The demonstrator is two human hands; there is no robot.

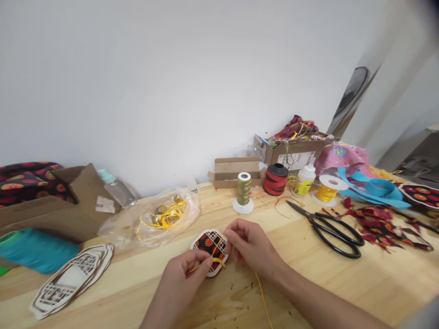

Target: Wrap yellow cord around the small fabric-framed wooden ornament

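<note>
A small wooden lattice ornament [210,243] with red and black patterned cloth behind it lies on the wooden table [343,283]. My left hand [183,278] pinches a yellow cord [217,261] at the ornament's lower edge. My right hand [248,244] is closed in a pinch on the same cord at the ornament's right side. The cord trails down toward me between my forearms.
Black scissors [329,227] lie to the right beside red cloth scraps [380,226]. Spools of gold [243,189], red-black [275,179] and yellow [327,189] thread stand behind, with a glue bottle [303,179]. A bag of bells [164,214], lattice blanks [73,278] and a teal spool [34,250] sit left.
</note>
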